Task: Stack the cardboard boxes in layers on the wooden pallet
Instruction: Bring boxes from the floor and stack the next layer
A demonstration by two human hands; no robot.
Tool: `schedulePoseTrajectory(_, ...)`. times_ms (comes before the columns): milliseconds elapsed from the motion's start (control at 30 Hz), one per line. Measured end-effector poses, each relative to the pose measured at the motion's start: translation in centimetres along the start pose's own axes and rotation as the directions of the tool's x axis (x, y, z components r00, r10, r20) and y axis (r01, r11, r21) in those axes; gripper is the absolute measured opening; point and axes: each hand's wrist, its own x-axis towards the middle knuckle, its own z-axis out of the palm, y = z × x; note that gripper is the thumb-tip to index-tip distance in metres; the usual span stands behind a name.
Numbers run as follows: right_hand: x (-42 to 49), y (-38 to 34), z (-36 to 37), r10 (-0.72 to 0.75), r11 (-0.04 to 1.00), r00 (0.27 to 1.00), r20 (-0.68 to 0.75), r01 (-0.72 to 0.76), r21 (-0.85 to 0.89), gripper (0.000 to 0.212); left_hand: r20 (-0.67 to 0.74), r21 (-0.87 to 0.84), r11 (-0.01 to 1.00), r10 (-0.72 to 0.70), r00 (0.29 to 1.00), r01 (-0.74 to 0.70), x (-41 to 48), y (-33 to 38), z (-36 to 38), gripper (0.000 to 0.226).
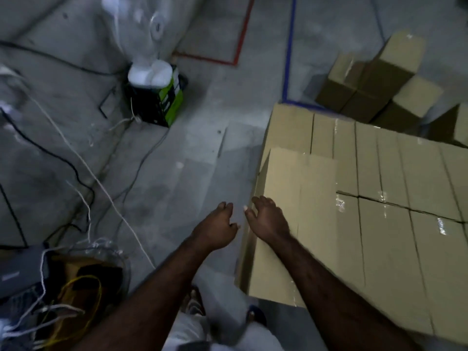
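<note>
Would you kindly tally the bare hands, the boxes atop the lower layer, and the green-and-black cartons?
Bare hands: 2, left hand, right hand
Box atop the lower layer: 1
Green-and-black carton: 1
Total: 4

Taped brown cardboard boxes (395,178) are packed edge to edge in a flat layer; one box (304,188) is set higher at its left corner; loose boxes (372,79) are heaped beyond.

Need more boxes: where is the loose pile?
In the head view, the loose boxes lie on the floor at upper right, beyond the stacked layer, right of the blue tape line.
</note>
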Motion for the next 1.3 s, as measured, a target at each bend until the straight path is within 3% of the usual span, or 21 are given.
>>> schedulePoseTrajectory(267, 2.9, -6.5, -4.3, 0.177, 0.908, 0.979, -0.101, -0.123, 0.400, 0.086, 0.006, 0.073, 0.996, 0.044, 0.999, -0.045, 2.4, 0.0, -11.7, 0.075)
schedulePoseTrajectory(467, 5.0, -9.2, -10.0, 0.225, 0.849, 0.959, -0.171, -0.107, 0.517, 0.060, -0.072, -0.055, 0.994, 0.091, 0.993, -0.096, 5.9, 2.3, -17.3, 0.074)
schedulePoseTrajectory(700, 12.9, -10.0, -14.9, 0.335, 0.708, 0.916, -0.219, -0.092, 0.700, 0.058, -0.058, -0.284, 0.954, 0.082, 0.995, -0.095, 13.3, 4.2, -23.4, 0.071)
schedulePoseTrajectory(967, 26.6, -7.5, -21.9, 0.373, 0.658, 0.895, -0.245, -0.069, 0.750, 0.045, -0.001, -0.417, 0.906, 0.073, 0.997, -0.067, 29.0, 8.6, -31.6, 0.058)
schedulePoseTrajectory(1200, 37.1, -4.5, -28.9, 0.447, 0.655, 0.865, -0.226, -0.145, 0.742, 0.051, 0.015, -0.439, 0.894, 0.101, 0.995, -0.084, 41.6, 13.6, -36.5, 0.052)
schedulePoseTrajectory(1300, 41.0, -3.0, -31.1, 0.493, 0.684, 0.832, -0.253, -0.191, 0.704, 0.054, 0.019, -0.314, 0.937, 0.164, 0.986, -0.150, 47.3, 15.3, -37.8, 0.051)
